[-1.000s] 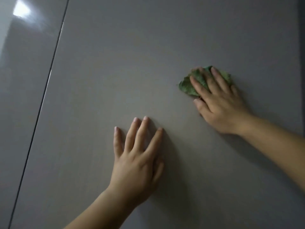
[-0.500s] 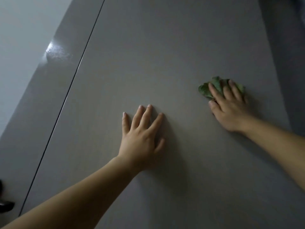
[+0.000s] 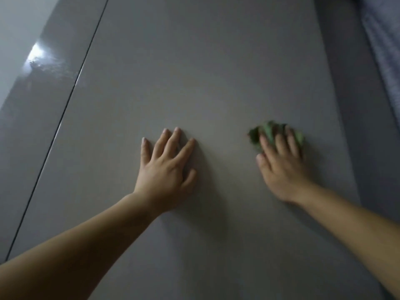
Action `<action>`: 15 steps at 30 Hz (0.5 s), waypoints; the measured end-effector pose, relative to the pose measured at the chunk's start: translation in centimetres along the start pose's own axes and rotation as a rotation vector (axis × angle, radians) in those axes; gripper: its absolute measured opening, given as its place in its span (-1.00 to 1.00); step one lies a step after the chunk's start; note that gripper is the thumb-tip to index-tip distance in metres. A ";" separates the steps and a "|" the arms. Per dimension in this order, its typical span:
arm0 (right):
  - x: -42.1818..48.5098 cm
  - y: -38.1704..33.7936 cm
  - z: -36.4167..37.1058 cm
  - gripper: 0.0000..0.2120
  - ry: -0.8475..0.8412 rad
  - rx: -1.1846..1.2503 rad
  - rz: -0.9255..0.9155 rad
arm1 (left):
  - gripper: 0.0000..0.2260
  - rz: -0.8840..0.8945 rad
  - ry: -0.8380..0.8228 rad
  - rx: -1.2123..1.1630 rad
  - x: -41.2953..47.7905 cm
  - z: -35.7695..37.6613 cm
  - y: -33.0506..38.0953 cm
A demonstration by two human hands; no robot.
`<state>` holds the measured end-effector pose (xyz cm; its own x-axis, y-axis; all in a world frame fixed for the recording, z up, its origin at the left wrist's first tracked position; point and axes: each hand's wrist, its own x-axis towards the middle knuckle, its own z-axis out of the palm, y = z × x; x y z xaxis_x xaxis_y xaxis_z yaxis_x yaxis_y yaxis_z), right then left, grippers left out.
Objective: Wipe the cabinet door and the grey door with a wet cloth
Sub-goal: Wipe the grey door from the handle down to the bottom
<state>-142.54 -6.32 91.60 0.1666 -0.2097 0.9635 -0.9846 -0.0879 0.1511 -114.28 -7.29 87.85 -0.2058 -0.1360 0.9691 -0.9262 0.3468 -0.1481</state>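
Dim, even room light. At far left, a pale wall (image 3: 19,29) borders a glossy grey panel (image 3: 43,118), which carries a bright reflected highlight (image 3: 36,56) near its far end. At right, a darker matte grey strip (image 3: 350,105) runs near to far, flanked at the far right by a bluish, finely textured surface (image 3: 387,53), too blurred to identify.

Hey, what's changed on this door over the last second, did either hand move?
The right hand slid the crumpled green cloth down the matte grey door panel, from well above the left hand to nearly level with it; it looks motion-blurred now. Unchanged: the left hand flat on the panel, the right hand's fingers pressing the cloth; nothing gripped or released.
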 end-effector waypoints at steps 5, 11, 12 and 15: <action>0.9 -3.1 0.0 -0.35 -0.118 -0.111 -0.324 | -0.36 0.023 0.020 0.027 -1.6 -1.2 -2.9; 12.6 -11.4 -1.6 -0.42 -0.119 0.021 -0.012 | -0.31 -0.196 -0.055 0.126 -4.4 -3.6 -9.3; 13.1 -13.5 -1.6 -0.43 -0.125 0.023 -0.032 | -0.30 -0.223 -0.068 0.118 -4.8 -3.9 -10.3; 10.9 -18.4 -0.5 -0.42 -0.184 -0.057 -0.322 | -0.29 -0.222 -0.129 0.089 -6.1 -4.4 -12.6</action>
<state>-122.61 -6.52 99.47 0.4701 -0.3520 0.8094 -0.8806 -0.1244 0.4573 -99.92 -6.71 84.66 -0.0279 -0.3184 0.9475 -0.9761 0.2132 0.0429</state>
